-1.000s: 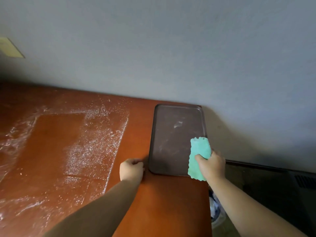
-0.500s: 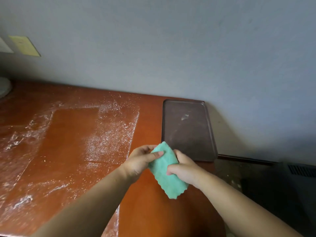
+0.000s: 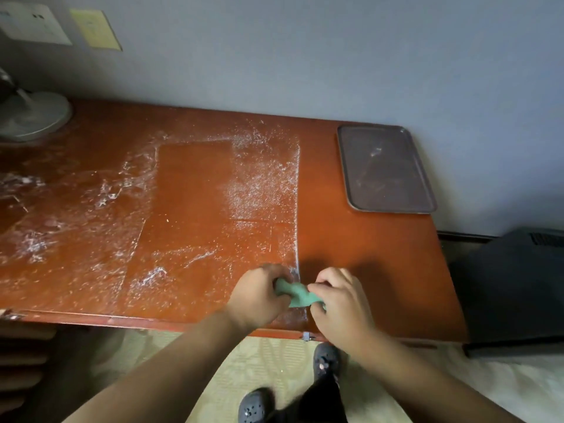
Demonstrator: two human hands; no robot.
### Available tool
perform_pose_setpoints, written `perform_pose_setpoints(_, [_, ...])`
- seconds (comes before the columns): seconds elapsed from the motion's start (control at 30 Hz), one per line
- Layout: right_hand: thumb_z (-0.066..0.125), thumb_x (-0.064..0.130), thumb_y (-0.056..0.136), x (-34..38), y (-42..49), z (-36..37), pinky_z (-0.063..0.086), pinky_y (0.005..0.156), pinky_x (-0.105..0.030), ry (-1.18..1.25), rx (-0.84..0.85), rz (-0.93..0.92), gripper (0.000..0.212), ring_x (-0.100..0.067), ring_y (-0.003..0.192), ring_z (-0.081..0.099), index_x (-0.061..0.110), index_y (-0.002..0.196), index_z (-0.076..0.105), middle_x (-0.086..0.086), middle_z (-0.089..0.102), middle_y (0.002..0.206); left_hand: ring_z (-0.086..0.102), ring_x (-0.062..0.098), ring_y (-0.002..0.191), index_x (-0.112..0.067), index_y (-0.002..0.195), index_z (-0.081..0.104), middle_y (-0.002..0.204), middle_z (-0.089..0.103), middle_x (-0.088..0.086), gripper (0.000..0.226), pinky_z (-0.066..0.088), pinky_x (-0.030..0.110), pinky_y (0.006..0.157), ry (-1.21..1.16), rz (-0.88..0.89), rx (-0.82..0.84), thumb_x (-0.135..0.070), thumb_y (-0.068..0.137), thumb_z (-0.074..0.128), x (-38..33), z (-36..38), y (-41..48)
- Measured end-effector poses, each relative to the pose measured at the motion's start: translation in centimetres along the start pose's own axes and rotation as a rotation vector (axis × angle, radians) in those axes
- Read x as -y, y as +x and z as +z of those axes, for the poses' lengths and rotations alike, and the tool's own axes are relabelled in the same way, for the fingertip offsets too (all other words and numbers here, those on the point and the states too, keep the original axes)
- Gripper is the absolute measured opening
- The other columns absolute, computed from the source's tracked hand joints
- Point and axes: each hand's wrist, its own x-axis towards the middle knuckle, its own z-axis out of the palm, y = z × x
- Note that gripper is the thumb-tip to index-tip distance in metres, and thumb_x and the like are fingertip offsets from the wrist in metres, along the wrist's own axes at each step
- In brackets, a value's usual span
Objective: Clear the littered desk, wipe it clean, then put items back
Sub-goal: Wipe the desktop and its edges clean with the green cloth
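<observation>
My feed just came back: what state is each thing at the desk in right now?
green cloth: bunched up, gripped by both hands over the desk's near edge.
left hand: grips the cloth's left end.
right hand: grips its right end.
desk: white powder across left and middle, right part free of it.
tray: empty, smudged, flat at the far right corner.

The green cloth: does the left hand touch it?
Touching. The head view shows the left hand gripping one end of the green cloth.
</observation>
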Motion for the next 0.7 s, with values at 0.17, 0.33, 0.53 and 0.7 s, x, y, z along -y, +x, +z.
perform_pose_setpoints(0.17, [0.062, 0.012, 0.065, 2.4, -4.9, 3.1, 0.055, 0.064, -0.026, -0.06, 0.164, -0.019, 0.033, -0.015, 0.074, 0.062, 0.017, 0.094, 0.076, 0.008, 0.066, 0.083, 0.048, 0.023, 0.114, -0.027, 0.117, 0.06, 0.117, 0.055, 0.0, 0.037, 0.041, 0.027, 0.092, 0.285, -0.117, 0.172, -0.022, 0.082, 0.05, 3.5, 2.7, -4.0])
perform_pose_setpoints(0.33, [0.074, 0.004, 0.061, 2.4, -5.4, 3.8, 0.053, 0.06, -0.02, -0.065, 0.204, 0.043, 0.042, -0.017, 0.078, 0.066, 0.016, 0.1, 0.074, 0.006, 0.066, 0.083, 0.026, 0.022, 0.136, -0.022, 0.14, 0.037, 0.15, 0.028, 0.002, 0.047, 0.023, 0.032, 0.108, 0.589, 0.133, 0.148, -0.015, 0.094, 0.037, 3.3, 3.6, -5.0])
perform_pose_setpoints(0.53, [0.071, 0.002, 0.056, 2.5, -5.4, 3.4, 0.056, 0.058, -0.026, -0.176, 0.299, 0.027, 0.05, -0.021, 0.096, 0.069, 0.023, 0.101, 0.074, -0.004, 0.07, 0.109, 0.011, 0.02, 0.145, -0.013, 0.15, 0.012, 0.159, 0.009, 0.004, 0.061, 0.009, 0.032, 0.117, 0.631, 0.206, 0.26, -0.007, 0.096, 0.037, 4.9, 4.6, -4.6])
perform_pose_setpoints(0.7, [0.076, -0.016, 0.042, 1.5, -3.9, 4.0, 0.058, 0.075, -0.032, -0.107, 0.32, 0.055, 0.078, -0.02, 0.108, 0.065, 0.015, 0.112, 0.07, -0.006, 0.066, 0.119, 0.003, 0.018, 0.146, -0.012, 0.151, 0.007, 0.159, 0.002, 0.005, 0.06, -0.002, 0.03, 0.117, 0.609, 0.187, 0.245, -0.007, 0.097, 0.033, 5.3, 4.5, -3.6])
